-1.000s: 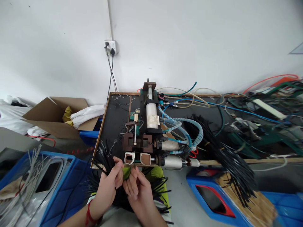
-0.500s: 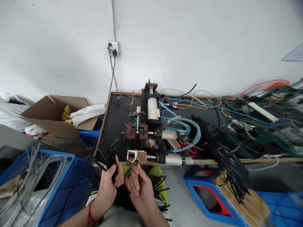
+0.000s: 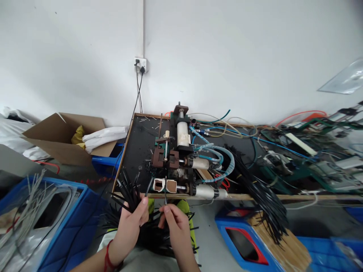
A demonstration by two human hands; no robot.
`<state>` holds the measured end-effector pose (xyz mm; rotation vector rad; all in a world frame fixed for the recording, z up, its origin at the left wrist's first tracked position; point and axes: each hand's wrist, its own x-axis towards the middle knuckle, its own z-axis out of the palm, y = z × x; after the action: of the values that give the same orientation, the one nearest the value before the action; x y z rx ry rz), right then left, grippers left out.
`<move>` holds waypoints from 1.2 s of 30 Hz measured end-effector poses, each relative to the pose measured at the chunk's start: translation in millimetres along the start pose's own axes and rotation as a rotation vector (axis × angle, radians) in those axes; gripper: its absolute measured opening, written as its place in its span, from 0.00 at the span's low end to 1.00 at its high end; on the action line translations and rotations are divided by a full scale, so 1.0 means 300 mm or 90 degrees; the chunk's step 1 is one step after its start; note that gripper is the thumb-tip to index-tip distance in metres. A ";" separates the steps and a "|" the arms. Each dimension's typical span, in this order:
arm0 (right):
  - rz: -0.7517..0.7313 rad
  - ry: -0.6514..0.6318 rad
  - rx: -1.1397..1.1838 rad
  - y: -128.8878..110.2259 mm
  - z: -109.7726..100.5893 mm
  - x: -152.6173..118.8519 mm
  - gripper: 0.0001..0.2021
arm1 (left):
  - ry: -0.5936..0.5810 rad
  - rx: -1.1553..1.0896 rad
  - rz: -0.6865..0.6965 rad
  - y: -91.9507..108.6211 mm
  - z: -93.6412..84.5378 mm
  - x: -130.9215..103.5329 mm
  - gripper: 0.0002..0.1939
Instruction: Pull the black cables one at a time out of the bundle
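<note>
Black strips: a fan of thin black plastic strips [image 3: 128, 190] is gripped in the left hand [image 3: 132, 221], just off the near-left corner of the surface [image 3: 136, 147]; more of the same strips are spread over the lap beneath both hands.
Left hand: closed around the fan, thumb pressed over the strips; a red cord [image 3: 106, 258] is worn at the wrist.
Right hand: the right hand [image 3: 174, 224] is pinched shut, thumb against forefinger, on a single thin black strip [image 3: 165, 190] that is held upright, its tip rising to the near edge of the surface.
Single strip: it is placed just below the two small white-and-brown holders [image 3: 165, 185] at the near edge; whether it touches them cannot be told.
Machine: a dark brown and green pneumatic fixture with a white cylinder [image 3: 181, 145] is mounted on the black-topped surface, blue and pale hoses [image 3: 221, 153] being looped to its right.
Second bundle: a long sheaf of black strips [image 3: 256, 189] is draped over the near edge, well to the right of the hands, above a blue plastic crate [image 3: 227, 226].
Left of the surface: an open brown cardboard box [image 3: 61, 138] and a blue bin holding grey strips [image 3: 36, 211] are set on the floor.
Wall: a white socket with black plugs [image 3: 141, 64] is fixed above the far edge.
</note>
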<state>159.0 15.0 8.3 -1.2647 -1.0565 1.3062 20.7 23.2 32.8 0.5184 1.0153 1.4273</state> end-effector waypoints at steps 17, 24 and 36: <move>-0.143 0.000 -0.125 -0.141 0.011 -0.026 0.13 | -0.073 0.174 -0.042 -0.031 0.023 -0.026 0.26; -0.162 0.075 0.043 -0.121 0.020 0.007 0.19 | 0.013 0.231 0.136 0.008 0.002 0.011 0.22; -0.081 -0.185 -0.168 -0.039 -0.008 0.000 0.19 | 0.033 0.173 0.059 -0.011 -0.009 0.058 0.16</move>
<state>162.4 16.3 19.8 -1.1967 -1.5314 1.3095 17.7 38.8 24.3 0.7366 1.2500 1.3976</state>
